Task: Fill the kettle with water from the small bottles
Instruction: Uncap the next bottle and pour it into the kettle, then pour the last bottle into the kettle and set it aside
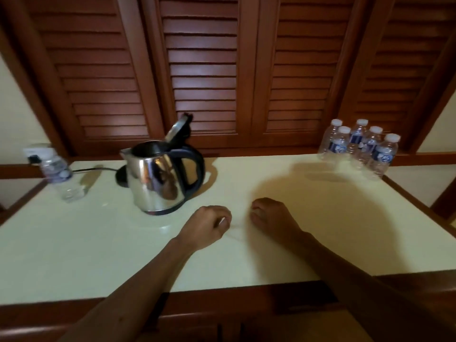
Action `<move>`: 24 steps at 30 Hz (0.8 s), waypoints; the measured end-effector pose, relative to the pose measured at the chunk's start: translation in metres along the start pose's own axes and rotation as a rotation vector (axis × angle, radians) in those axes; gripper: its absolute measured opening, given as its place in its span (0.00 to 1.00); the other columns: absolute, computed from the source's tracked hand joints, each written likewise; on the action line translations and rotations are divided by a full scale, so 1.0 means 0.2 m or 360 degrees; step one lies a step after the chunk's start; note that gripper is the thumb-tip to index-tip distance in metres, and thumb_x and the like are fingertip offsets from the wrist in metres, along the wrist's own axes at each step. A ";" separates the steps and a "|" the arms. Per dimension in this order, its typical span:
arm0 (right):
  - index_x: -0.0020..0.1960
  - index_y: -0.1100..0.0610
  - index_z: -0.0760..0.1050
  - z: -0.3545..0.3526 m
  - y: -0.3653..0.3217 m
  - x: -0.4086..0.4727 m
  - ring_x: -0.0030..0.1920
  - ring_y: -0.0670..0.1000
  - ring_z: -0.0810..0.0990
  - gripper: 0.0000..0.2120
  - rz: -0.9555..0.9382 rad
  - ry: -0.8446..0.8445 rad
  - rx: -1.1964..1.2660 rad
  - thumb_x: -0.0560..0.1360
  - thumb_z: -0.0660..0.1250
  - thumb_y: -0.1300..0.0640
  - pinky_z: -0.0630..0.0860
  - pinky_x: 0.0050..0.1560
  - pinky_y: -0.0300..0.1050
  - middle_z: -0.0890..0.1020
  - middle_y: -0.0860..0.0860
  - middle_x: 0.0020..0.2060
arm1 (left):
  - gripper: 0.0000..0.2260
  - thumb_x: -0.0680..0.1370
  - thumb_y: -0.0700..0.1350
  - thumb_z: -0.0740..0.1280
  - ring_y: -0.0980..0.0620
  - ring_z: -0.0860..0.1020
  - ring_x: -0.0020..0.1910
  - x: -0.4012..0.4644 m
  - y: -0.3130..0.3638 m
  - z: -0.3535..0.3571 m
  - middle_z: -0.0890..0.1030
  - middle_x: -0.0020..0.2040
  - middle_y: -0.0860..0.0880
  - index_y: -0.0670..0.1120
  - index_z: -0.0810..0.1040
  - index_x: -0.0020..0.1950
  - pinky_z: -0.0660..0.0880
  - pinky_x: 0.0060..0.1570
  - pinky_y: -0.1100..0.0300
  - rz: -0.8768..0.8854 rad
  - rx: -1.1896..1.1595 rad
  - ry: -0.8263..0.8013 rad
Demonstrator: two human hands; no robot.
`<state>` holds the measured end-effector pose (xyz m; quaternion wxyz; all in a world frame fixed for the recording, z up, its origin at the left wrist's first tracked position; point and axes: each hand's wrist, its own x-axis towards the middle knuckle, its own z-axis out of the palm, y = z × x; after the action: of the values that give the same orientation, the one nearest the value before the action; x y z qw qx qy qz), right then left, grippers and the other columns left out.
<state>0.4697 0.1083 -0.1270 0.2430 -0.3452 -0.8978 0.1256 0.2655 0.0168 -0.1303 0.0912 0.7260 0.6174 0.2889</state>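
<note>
Head view first shows the shiny steel kettle with a black handle (160, 178), standing left of centre on the pale cream tabletop (320, 230) with its hinged lid (179, 128) tipped up and open. How much water is inside cannot be seen. A black power base (121, 178) sits just behind it, with a cord running left. Further left stands a single clear small plastic bottle (58, 172), blurred; it looks nearly empty, which suggests one pour is done. At the far right corner five capped clear small bottles with blue labels (360, 146) stand clustered, apparently still sealed, so most of the filling seems to remain. Near the front, the left hand (209, 224) and right hand (271, 215) rest knuckles-down on the table, fingers curled under, holding nothing that shows. Dark wooden louvred doors (202, 70) close the background.
</note>
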 end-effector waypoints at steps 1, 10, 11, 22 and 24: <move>0.49 0.63 0.80 0.06 -0.11 0.02 0.46 0.57 0.80 0.13 -0.0063 -0.0033 0.0028 0.73 0.64 0.54 0.76 0.49 0.48 0.83 0.57 0.46 | 0.07 0.75 0.41 0.64 0.58 0.77 0.36 -0.09 -0.05 -0.07 0.80 0.40 0.56 0.49 0.77 0.39 0.75 0.39 0.58 -0.0003 0.0030 0.0025; 0.46 0.58 0.80 0.58 -0.95 0.27 0.50 0.49 0.79 0.08 -0.0380 -0.0216 0.0319 0.72 0.68 0.54 0.73 0.55 0.43 0.82 0.50 0.48 | 0.06 0.77 0.43 0.68 0.58 0.82 0.39 -0.76 -0.58 -0.63 0.86 0.44 0.55 0.48 0.85 0.49 0.79 0.42 0.60 -0.0501 -0.0106 0.0600; 0.45 0.58 0.80 0.63 -1.01 0.29 0.49 0.49 0.79 0.08 -0.0398 -0.0203 0.0360 0.71 0.68 0.54 0.74 0.54 0.45 0.83 0.50 0.46 | 0.06 0.77 0.42 0.68 0.58 0.83 0.39 -0.80 -0.64 -0.68 0.86 0.44 0.55 0.48 0.85 0.49 0.80 0.42 0.60 -0.0608 -0.0177 0.0691; 0.47 0.58 0.79 0.73 -1.07 0.35 0.49 0.48 0.78 0.14 -0.0356 -0.0132 0.0424 0.72 0.64 0.48 0.77 0.50 0.49 0.81 0.50 0.45 | 0.33 0.74 0.52 0.75 0.43 0.74 0.67 -0.72 -1.13 -1.04 0.75 0.70 0.45 0.45 0.67 0.74 0.72 0.64 0.50 -0.1316 -0.0312 0.0978; 0.49 0.58 0.80 0.73 -1.07 0.34 0.49 0.47 0.78 0.12 -0.0358 -0.0107 0.0408 0.73 0.66 0.50 0.77 0.50 0.48 0.82 0.50 0.46 | 0.41 0.70 0.57 0.77 0.43 0.72 0.70 -0.68 -1.19 -1.06 0.71 0.73 0.47 0.48 0.63 0.77 0.71 0.66 0.47 -0.1311 -0.0405 0.0932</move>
<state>0.2296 -0.0096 -0.1433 0.2672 -0.2042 -0.9151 0.2225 -0.0572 -0.1062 -0.1152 0.1084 0.2948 0.8115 0.4927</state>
